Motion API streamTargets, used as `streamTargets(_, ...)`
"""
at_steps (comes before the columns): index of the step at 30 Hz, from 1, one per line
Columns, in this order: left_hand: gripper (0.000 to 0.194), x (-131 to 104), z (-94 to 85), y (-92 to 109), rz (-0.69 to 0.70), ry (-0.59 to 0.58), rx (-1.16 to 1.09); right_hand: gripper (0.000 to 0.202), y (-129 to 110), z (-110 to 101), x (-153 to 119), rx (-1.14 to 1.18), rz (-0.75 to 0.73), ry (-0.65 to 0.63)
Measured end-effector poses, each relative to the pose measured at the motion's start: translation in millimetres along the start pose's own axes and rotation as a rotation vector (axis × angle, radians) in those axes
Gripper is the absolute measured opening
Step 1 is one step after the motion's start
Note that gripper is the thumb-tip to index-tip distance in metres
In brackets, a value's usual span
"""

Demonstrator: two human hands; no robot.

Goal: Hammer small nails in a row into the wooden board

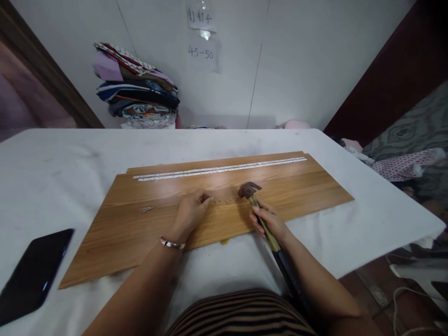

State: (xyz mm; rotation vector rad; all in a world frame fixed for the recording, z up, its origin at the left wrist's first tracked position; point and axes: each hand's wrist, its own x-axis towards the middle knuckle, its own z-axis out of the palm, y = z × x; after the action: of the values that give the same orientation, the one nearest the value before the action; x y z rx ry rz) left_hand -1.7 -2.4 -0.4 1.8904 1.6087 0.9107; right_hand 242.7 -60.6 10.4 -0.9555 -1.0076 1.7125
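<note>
A claw hammer (pixel 249 190) with a rusty head and a yellow and black handle is in my right hand (pixel 269 220), gripped partway up the handle. Its head hangs over the brown wooden board (pixel 140 240), close to a row of small dark spots (pixel 229 200) that look like nail heads or holes. At the left end of that row, my left hand (pixel 196 206) pinches thumb and finger together at the board's surface; what is between the fingertips is too small to make out. Several loose nails (pixel 146 209) lie on the board left of this hand.
Two thin white marked strips (pixel 217 169) run along the board's far side. A black phone (pixel 33 275) rests at the left on the white-covered table (pixel 77 186). Folded cloth (pixel 140 88) is stacked against the back wall, where handwritten paper (pixel 203 51) hangs.
</note>
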Motion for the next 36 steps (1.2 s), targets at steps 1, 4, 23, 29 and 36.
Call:
streamTargets(1, 0.014, 0.0, 0.3, -0.5, 0.000, 0.001, 0.000, 0.020, 0.2, 0.0, 0.1, -0.005, 0.006, -0.008)
streamTargets(4, 0.015, 0.2, 1.0, -1.9, 0.016, 0.006, 0.000, 0.020, -0.9, 1.1, -0.8, -0.008, 0.010, -0.021)
streamTargets(23, 0.015, 1.2, 1.6, -3.8, 0.040, -0.007, 0.000, 0.025, -2.3, 3.5, -0.4, 0.001, 0.001, 0.016)
streamTargets(29, 0.017, 1.0, -0.1, -2.2, 0.056, -0.007, 0.001, 0.023, -0.1, 1.9, 1.4, -0.025, 0.018, 0.006)
streamTargets(36, 0.018, 0.6, -0.3, -0.6, 0.065, 0.002, 0.000, 0.023, -1.1, 2.4, 0.3, -0.025, 0.005, 0.015)
